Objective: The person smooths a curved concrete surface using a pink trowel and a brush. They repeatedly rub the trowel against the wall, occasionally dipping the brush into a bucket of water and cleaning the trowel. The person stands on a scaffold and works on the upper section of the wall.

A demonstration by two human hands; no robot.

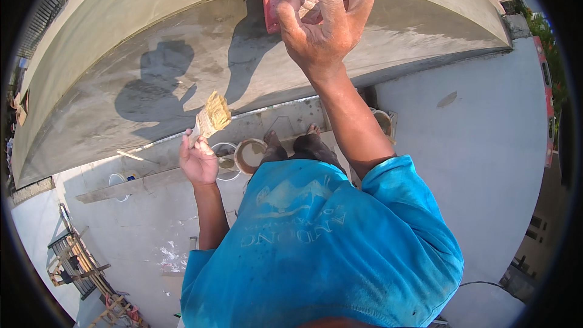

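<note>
My right hand (322, 33) is raised at the top of the view, fingers curled on the handle of a red plastering float (272, 15), which is against the plastered wall (425, 24). Its fingers partly hide the handle. My left hand (200, 161) is lower at the left, fingers closed on a paintbrush (214, 112) with pale yellow bristles angled up to the right, apart from the wall. Shadows of my head and arm fall on the grey, curved plaster band.
My bare feet stand on a narrow plank (330, 141). Below are buckets (250, 155), one holding murky liquid, a small white container (118, 183) and a long board (97, 193). Stacked metal and wooden items (73, 258) lie at lower left. A pale surface (461, 146) extends to the right.
</note>
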